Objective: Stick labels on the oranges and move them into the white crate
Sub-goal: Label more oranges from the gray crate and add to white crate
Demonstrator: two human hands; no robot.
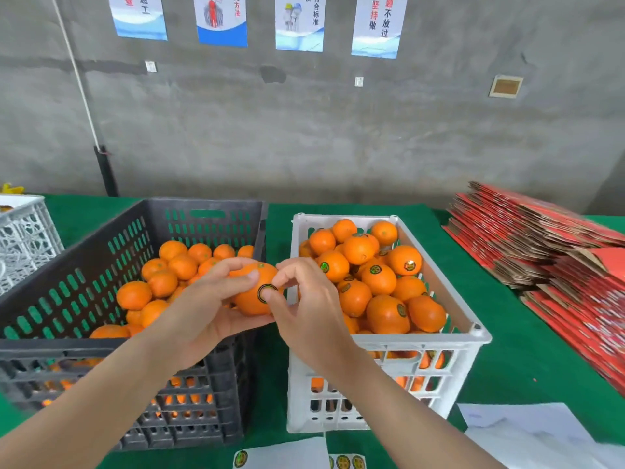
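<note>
My left hand point(206, 309) holds an orange point(252, 297) above the gap between the two crates. My right hand point(306, 299) presses a round green-and-gold label point(265, 292) onto that orange with the thumb. The black crate point(101, 346) on the left holds several unlabelled oranges point(169, 272). The white crate point(449, 336) on the right is nearly full of oranges point(378, 279), several showing labels.
A label sheet point(291, 456) with a few stickers lies at the near table edge. White papers point(527, 434) lie at the near right. Flattened red cartons point(554, 248) are stacked at the right. Another white crate point(23, 238) stands at the far left on the green table point(527, 353).
</note>
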